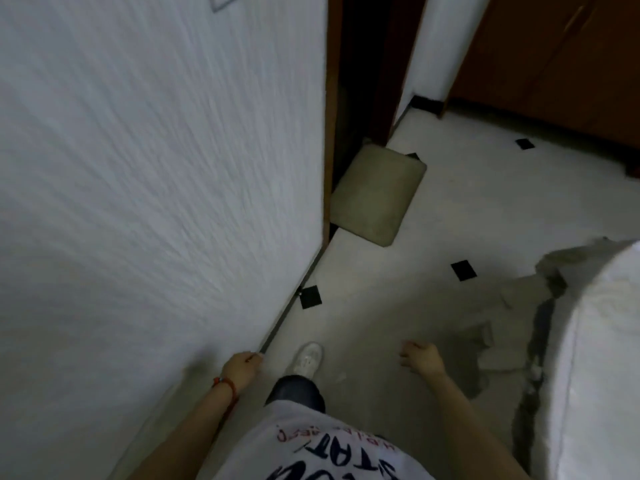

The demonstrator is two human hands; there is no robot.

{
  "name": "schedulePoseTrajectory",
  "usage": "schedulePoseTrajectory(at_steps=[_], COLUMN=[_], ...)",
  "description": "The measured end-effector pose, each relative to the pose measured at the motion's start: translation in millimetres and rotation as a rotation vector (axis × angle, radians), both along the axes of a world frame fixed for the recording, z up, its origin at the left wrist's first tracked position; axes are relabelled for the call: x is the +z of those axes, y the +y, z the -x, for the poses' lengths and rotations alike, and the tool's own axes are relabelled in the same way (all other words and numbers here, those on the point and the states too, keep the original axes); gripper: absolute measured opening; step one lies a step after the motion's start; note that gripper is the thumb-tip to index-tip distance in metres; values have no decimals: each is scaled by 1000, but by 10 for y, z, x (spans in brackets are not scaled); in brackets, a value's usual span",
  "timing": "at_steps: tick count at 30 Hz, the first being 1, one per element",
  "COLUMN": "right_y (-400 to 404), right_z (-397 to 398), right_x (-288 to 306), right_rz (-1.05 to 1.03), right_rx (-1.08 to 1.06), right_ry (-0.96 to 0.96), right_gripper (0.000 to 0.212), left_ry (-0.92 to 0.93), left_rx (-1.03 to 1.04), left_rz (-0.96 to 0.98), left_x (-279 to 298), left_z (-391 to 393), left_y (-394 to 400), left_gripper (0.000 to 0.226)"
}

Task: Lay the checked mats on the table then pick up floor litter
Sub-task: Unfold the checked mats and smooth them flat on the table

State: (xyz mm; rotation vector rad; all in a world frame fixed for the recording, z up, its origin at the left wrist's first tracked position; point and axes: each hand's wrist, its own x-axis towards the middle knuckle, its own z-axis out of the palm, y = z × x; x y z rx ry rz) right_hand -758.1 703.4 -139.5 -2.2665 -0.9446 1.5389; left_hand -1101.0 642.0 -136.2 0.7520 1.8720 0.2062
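Note:
I see no checked mats, no table and no litter in this blurred view. My left hand (242, 367) hangs low beside the white wall with its fingers loosely curled and holds nothing; a red band circles its wrist. My right hand (420, 356) hangs over the pale floor, fingers loosely curled, holding nothing. A white shoe (307, 358) steps forward between the two hands.
A textured white wall (156, 185) fills the left. A beige doormat (375, 195) lies at a dark doorway with a brown frame. The pale floor (381, 289) has small black diamond tiles. A white covered piece of furniture (595, 358) stands right, brown cabinets far right.

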Motion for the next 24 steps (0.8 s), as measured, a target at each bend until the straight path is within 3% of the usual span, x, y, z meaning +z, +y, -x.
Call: schedulePoseTrajectory(at_steps=[8, 11, 13, 19, 24], right_y=[549, 592, 626, 1070, 1901], right_z=[-300, -464, -581, -1172, -1930], right_x=[93, 58, 32, -218, -135], right_rz=[8, 44, 71, 97, 36], right_rx=[-324, -430, -518, -699, -739], right_ry=[15, -18, -13, 66, 93], right_gripper=[18, 25, 18, 25, 23], left_ry=[-17, -33, -61, -66, -82], left_rx=[-378, -505, -538, -571, -585], left_rz=[73, 73, 54, -39, 38], left_x=[171, 212, 235, 209, 154], left_z=[-342, -760, -1102, -2229, -3022], left_y=[2130, 2890, 3364, 4580, 5078], left_gripper=[34, 28, 27, 34, 31])
